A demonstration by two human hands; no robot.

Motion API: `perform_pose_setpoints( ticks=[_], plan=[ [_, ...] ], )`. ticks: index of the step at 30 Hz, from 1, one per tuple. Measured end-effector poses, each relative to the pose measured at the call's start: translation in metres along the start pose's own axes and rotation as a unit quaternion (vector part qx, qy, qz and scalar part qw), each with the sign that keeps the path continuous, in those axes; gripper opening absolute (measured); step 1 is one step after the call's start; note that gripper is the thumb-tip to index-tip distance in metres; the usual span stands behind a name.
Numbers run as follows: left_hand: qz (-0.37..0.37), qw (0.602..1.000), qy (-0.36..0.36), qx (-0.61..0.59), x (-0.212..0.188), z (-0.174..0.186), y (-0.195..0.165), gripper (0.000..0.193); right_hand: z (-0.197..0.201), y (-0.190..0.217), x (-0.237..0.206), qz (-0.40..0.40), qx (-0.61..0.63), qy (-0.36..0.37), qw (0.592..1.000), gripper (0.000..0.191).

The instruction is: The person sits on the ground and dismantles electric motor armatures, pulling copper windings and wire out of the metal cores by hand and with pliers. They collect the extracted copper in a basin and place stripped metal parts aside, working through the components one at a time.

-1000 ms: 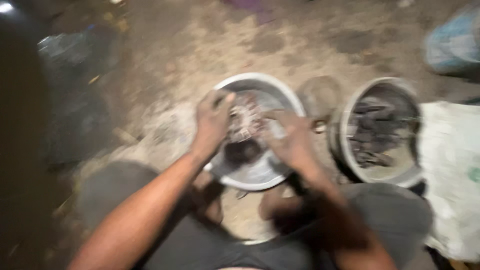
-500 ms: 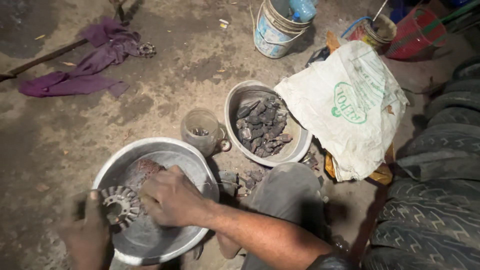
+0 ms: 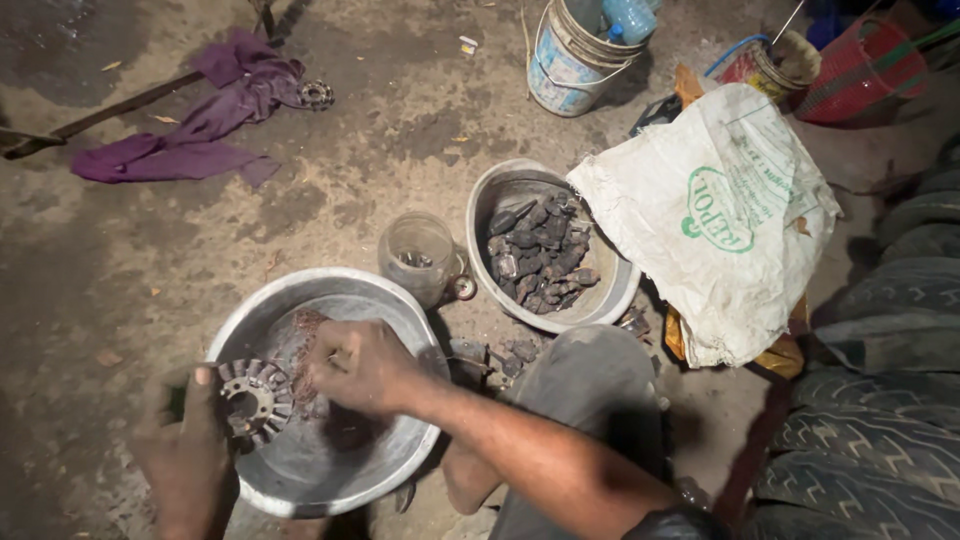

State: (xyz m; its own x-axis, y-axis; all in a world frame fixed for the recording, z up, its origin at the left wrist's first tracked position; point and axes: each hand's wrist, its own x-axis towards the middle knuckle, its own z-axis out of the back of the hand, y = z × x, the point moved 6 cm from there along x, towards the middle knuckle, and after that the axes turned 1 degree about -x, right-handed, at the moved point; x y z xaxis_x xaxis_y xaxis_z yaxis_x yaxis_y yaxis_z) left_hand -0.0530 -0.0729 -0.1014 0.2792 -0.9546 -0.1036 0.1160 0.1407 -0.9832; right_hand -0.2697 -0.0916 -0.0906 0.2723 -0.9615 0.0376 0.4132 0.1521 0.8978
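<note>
A second metal bowl [image 3: 610, 290] is seen up and to the right of the fingers, heaped with dark, greasy metal parts [image 3: 535, 252]. Just above the fingers a cloudy glass jar [image 3: 418, 256] is stood on the dirt, close against that bowl. A white woven sack [image 3: 720, 215] is spread further right, touching the bowl's rim, with something yellow tucked under its lower edge. Far above, a worn plastic bucket [image 3: 565, 65] is set, a blue bottle [image 3: 630, 17] poking out of it, and a red basket [image 3: 865, 70] is glimpsed in the top right corner. Well up and left, a purple rag [image 3: 200, 125] is draped across a dark rod [image 3: 95, 115], a small bearing [image 3: 316, 94] lying beside it. Tyre tread [image 3: 870, 440] is stacked along the right edge.
</note>
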Motion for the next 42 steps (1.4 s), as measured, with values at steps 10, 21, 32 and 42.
perform_pose_setpoints(
  ticks=[10, 21, 32, 42],
  plan=[
    [-0.064, 0.997, -0.019, 0.032, -0.002, 0.007, -0.011, 0.023, -0.004, 0.008, -0.001, 0.021, 0.036, 0.014, 0.999, 0.012],
    [0.03, 0.999, -0.011, -0.005, -0.003, 0.007, 0.008, 0.028, -0.021, 0.018, -0.014, 0.038, -0.019, 0.041, 0.998, 0.016],
    [-0.151, 0.921, 0.073, 0.351, 0.012, 0.015, 0.05, 0.058, -0.041, 0.01, -0.008, 0.202, -0.131, -0.043, 0.97, 0.008],
    [-0.006, 0.99, -0.038, -0.133, 0.021, 0.022, 0.044, 0.02, -0.044, 0.013, -0.004, 0.074, -0.01, -0.003, 0.997, 0.017]
  ],
)
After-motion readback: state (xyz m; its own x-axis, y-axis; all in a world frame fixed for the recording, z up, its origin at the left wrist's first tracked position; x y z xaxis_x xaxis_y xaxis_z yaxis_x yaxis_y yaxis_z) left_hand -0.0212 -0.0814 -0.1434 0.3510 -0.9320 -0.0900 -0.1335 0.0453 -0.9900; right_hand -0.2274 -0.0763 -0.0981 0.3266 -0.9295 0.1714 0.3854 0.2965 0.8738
